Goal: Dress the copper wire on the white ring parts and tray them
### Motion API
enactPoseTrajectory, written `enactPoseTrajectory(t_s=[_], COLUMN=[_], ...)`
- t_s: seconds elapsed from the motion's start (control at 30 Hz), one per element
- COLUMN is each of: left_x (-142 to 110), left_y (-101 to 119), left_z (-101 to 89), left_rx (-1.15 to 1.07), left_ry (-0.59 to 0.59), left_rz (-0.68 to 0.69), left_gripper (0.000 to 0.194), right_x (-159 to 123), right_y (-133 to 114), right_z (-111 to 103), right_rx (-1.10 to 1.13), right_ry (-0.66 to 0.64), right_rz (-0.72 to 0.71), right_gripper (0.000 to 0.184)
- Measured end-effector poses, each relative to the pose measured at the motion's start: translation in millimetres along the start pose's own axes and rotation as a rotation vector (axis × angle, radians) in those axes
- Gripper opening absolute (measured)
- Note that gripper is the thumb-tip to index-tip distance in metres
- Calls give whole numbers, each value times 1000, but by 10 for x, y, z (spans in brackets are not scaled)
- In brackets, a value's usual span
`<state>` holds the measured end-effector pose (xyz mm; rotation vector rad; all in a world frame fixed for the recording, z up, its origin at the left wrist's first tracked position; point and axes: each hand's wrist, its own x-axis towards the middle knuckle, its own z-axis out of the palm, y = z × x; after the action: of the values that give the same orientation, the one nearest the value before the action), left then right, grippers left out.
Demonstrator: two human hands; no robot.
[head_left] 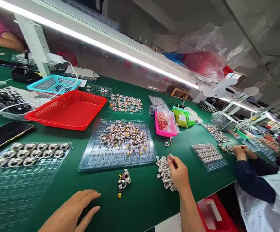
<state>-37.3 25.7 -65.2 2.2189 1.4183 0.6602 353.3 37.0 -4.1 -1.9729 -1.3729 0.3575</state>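
Note:
My left hand (pixel 75 209) hovers low over the green tabletop, thumb and fingers apart, holding nothing. To its right lies a small cluster of white ring-shaped electronic parts (pixel 124 180) with yellow tabs. My right hand (pixel 180 172) grips a pair of dark tweezers (pixel 172 159), their tip pointing up and left. Under and beside that hand is a pile of small white plastic caps (pixel 164 172), partly covered by it. A clear tray (pixel 91 161) behind the cluster carries a heap of similar white parts (pixel 125 137). A single white part (pixel 167 144) lies beyond the tweezers.
At left, a clear tray (pixel 16 187) bears rows of white housings (pixel 30 154). A red basket (pixel 67 111), turquoise basket (pixel 55 84) and phone (pixel 6 135) stand behind. Right are a pink basket (pixel 162 129) and a filled tray (pixel 208 154). A co-worker's hands (pixel 242 151) work farther right.

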Motion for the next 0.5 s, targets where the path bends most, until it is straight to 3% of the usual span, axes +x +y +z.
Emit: enactPoseTrajectory(t_s=[0.1, 0.2, 0.37, 0.5], left_x=[-119, -229, -338, -300], left_y=[-176, -295, -313, -106], left_z=[-124, -279, -737, -1058], left_rx=[38, 70, 52, 115], left_ry=[42, 58, 104, 311], left_rz=[-54, -130, -332, -617], left_gripper=[36, 38, 31, 27], right_x=[-449, -683, -728, -637], right_y=[-163, -245, -256, -302], right_z=[145, 290, 403, 430], right_rx=[66, 92, 115, 106], right_ry=[-155, -251, -324, -317], right_rz=[-147, -196, -227, -236], right_gripper=[32, 30, 28, 26])
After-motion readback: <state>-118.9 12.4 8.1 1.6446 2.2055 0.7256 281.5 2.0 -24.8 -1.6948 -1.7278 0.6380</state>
